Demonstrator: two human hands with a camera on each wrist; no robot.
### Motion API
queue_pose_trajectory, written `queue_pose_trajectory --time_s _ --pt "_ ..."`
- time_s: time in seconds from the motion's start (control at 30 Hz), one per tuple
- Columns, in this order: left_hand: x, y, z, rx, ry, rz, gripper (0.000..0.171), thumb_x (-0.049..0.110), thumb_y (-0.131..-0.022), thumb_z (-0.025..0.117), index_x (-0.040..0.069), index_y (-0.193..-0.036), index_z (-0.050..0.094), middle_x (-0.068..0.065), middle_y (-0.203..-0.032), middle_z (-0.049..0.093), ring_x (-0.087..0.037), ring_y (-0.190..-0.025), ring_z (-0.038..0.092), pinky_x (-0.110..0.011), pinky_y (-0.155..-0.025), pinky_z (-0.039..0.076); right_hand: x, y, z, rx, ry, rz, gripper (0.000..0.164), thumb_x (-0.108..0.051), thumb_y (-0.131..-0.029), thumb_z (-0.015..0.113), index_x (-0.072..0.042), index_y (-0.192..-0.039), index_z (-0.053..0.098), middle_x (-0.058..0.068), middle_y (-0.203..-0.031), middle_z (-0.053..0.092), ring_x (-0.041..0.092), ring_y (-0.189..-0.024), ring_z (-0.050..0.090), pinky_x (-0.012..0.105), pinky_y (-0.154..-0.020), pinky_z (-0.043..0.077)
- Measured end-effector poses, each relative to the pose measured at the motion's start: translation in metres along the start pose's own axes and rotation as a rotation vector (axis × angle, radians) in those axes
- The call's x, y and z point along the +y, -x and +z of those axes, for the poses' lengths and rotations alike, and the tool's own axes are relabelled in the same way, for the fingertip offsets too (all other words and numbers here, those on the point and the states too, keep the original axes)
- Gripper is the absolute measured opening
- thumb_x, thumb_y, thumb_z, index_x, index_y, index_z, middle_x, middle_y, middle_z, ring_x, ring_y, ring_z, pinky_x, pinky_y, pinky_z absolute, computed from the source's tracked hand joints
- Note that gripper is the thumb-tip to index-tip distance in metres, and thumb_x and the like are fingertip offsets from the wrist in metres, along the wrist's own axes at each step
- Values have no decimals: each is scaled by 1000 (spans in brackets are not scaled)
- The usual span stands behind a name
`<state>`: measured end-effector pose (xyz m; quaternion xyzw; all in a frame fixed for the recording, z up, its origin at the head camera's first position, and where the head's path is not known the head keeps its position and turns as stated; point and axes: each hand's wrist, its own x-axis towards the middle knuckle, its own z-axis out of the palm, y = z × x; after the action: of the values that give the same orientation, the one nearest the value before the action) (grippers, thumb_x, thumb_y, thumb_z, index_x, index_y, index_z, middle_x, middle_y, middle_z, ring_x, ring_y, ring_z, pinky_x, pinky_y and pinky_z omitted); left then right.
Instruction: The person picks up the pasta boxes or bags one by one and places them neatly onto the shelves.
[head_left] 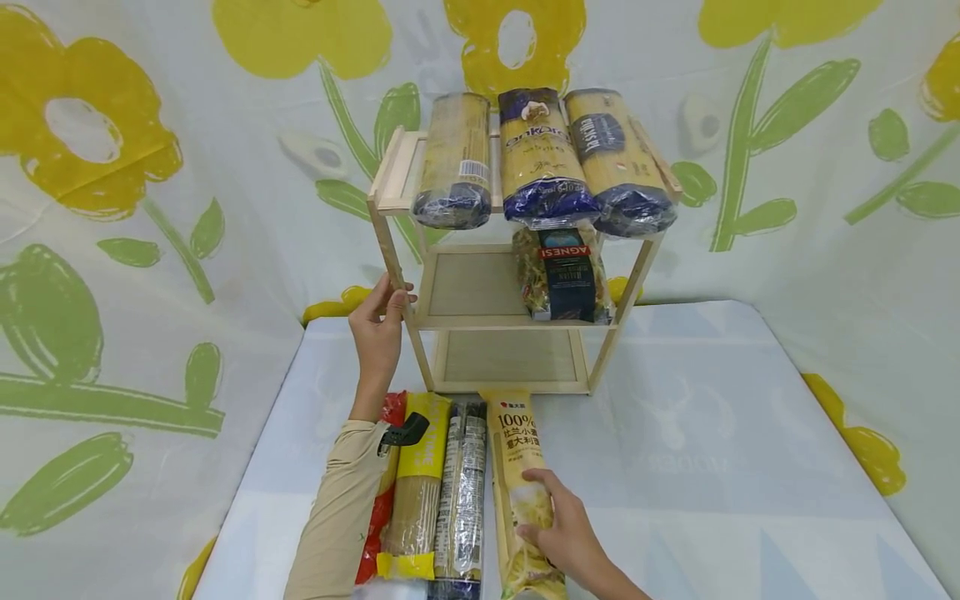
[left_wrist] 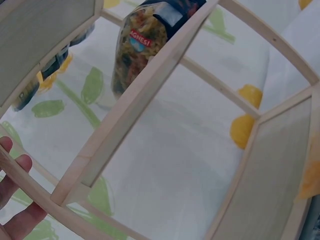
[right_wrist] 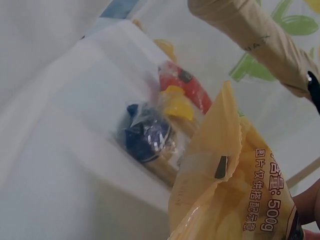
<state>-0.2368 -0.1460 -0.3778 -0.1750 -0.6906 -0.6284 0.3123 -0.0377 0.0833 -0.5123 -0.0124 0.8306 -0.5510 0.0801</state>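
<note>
My left hand (head_left: 380,321) grips the left front post of a wooden three-tier rack (head_left: 517,322); in the left wrist view its fingers (left_wrist: 24,162) wrap that post. My right hand (head_left: 558,525) holds a long pale-yellow pasta packet (head_left: 517,454) by its right side, thumb and fingers around it. The packet's crimped end fills the lower part of the right wrist view, where only a bit of the hand shows at the edge. Left of it lie a dark-ended clear spaghetti packet (head_left: 461,492), a yellow spaghetti packet (head_left: 420,483) and a red packet (head_left: 372,533), partly behind the left sleeve.
Three blue-and-yellow pasta packets lie across the rack's top tier, the middle one (head_left: 543,154) between two others. An Agnesi pasta bag (head_left: 566,275) leans on the middle tier's right side. A pale cloth covers the table (head_left: 697,433); a flowered curtain (head_left: 247,167) hangs behind.
</note>
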Motion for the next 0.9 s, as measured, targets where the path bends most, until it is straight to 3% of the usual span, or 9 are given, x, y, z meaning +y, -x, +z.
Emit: queue_pose_trajectory --time_s 0.13,0.2,0.4,0.73,0.9 --pt "1 0 1 -3 7 9 34 -7 -91 55 -10 -126 55 -31 -95 65 -45 -81 60 -24 -66 51 -9 6 -5 -36 -91 0 65 -1 -74 77 -10 -132 48 26 -130 47 26 -86 63 32 -66 55" --pt "1 0 0 -2 4 14 34 -7 -91 55 -10 -125 56 -31 -95 65 -44 -80 60 -23 -65 50 -15 8 -8 -61 -154 6 66 1 -75 75 -8 -134 46 29 -129 45 20 -74 64 28 -60 54" --pt "3 0 1 4 -4 17 33 -7 -91 55 -11 -124 56 -31 -94 65 -41 -80 61 -22 -62 49 -31 13 -20 -88 -212 -26 67 0 -77 74 -8 -136 43 27 -128 46 16 -65 65 29 -57 54" --pt "5 0 -1 -5 -2 11 33 -6 -92 55 -11 -124 56 -30 -94 65 -43 -81 59 -22 -68 50 -53 20 -33 -112 -239 -69 67 3 -79 72 -10 -137 42 25 -120 51 18 -72 68 30 -60 55" --pt "4 0 -1 -6 -1 1 34 -5 -92 55 -9 -125 56 -30 -96 65 -38 -80 63 -25 -67 51 -63 25 -37 -109 -229 -63 67 3 -78 72 -14 -136 44 25 -116 51 19 -72 67 32 -59 56"
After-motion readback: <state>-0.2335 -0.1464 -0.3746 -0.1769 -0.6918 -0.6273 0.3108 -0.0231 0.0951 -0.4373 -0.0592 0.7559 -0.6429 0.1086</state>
